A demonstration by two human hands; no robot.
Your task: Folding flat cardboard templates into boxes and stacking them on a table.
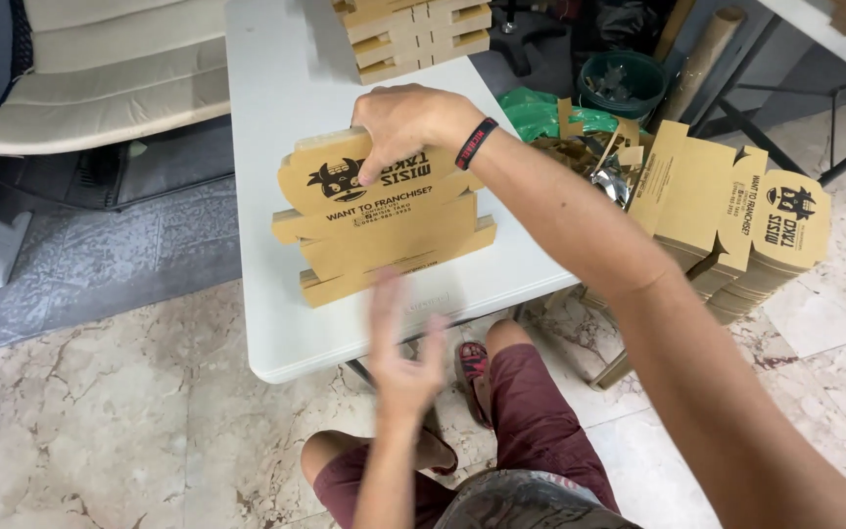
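A flat brown cardboard box blank [374, 225] with black print lies on the white table [276, 108]. My right hand [408, 122], with a black and red wristband, grips its far rounded flap, fingers curled over the edge. My left hand [403, 358] hovers open and blurred just off the table's near edge, below the blank, touching nothing.
A stack of folded cardboard boxes [413, 34] sits at the table's far end. A tall pile of flat blanks [736, 220] stands to the right, beside cardboard scraps and a green bag [540, 113]. A green bucket [624, 83] and a cream cushioned seat [100, 78] lie beyond.
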